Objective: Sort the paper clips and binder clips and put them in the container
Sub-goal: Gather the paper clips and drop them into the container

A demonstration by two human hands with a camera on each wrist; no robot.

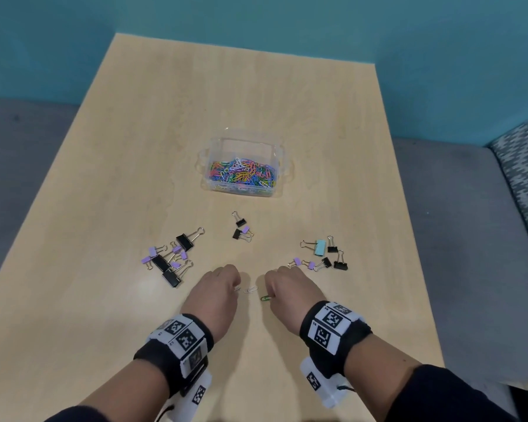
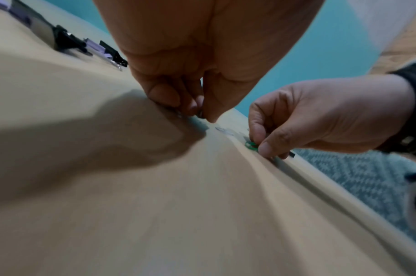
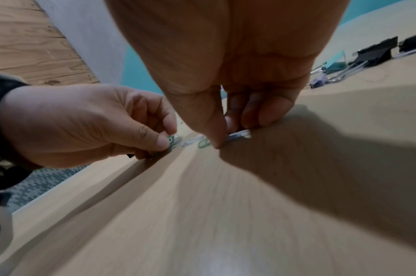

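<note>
While my left hand [image 1: 218,289] pinches a white clip [image 1: 237,289], my right hand [image 1: 290,287] pinches a green clip [image 1: 265,298], both nearer me than the container [image 1: 279,193].

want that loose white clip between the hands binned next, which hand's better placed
Left hand: its fingertips sit right beside the white wire paper clip, while the right hand already pinches a green wire paper clip.

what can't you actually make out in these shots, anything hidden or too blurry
- Head view: what the left hand pinches is hidden by its own fingers; only a silvery tip shows.
- Head view: the green paper clip is half covered by the right hand.
- Head view: the clips in the container are too small and tangled to count.
- Left wrist view: the binder clips are blurred, so their colours and number stay unclear.
</note>
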